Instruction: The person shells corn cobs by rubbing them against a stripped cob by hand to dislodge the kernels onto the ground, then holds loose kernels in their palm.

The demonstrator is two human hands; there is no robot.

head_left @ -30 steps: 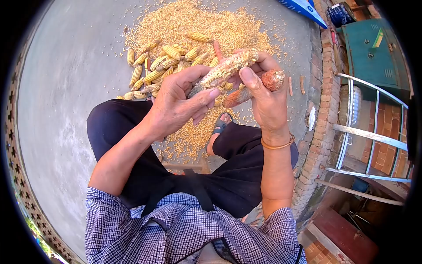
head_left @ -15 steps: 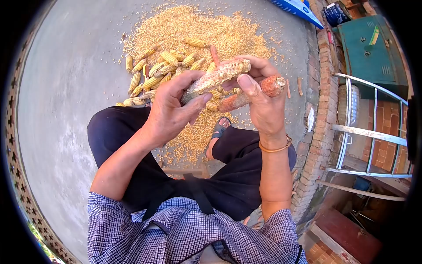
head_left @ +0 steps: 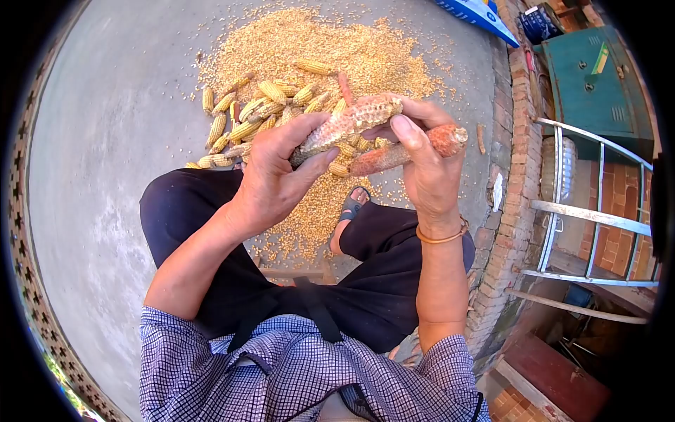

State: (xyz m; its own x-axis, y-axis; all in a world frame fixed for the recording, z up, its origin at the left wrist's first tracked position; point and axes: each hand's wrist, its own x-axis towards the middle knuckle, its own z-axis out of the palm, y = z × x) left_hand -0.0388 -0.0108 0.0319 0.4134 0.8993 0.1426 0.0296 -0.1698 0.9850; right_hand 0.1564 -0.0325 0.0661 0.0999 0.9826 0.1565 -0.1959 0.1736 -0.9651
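My left hand (head_left: 271,176) is closed around the near end of a mostly stripped corn cob (head_left: 355,121), thumb below and fingers above. Only some kernels still cling to that cob; its pinkish pitted surface shows. A bare reddish cob (head_left: 380,161) lies in my right hand (head_left: 430,172), passing between thumb and fingers just below the first cob. The right fingers also reach the far end of the upper cob. Beyond both hands lies a heap of unshelled yellow ears (head_left: 242,131), partly hidden by the left hand.
Loose kernels (head_left: 316,46) spread over the concrete floor (head_left: 105,155) and between my legs. A brick edging (head_left: 517,176) runs along the right, with a metal frame (head_left: 598,214) and a green cabinet (head_left: 587,77) beyond. A blue bag (head_left: 478,17) lies at the top right.
My right hand and the reddish cob have shifted slightly right, and its thumb has moved up toward the upper cob's far end. More bare pinkish surface of that cob shows.
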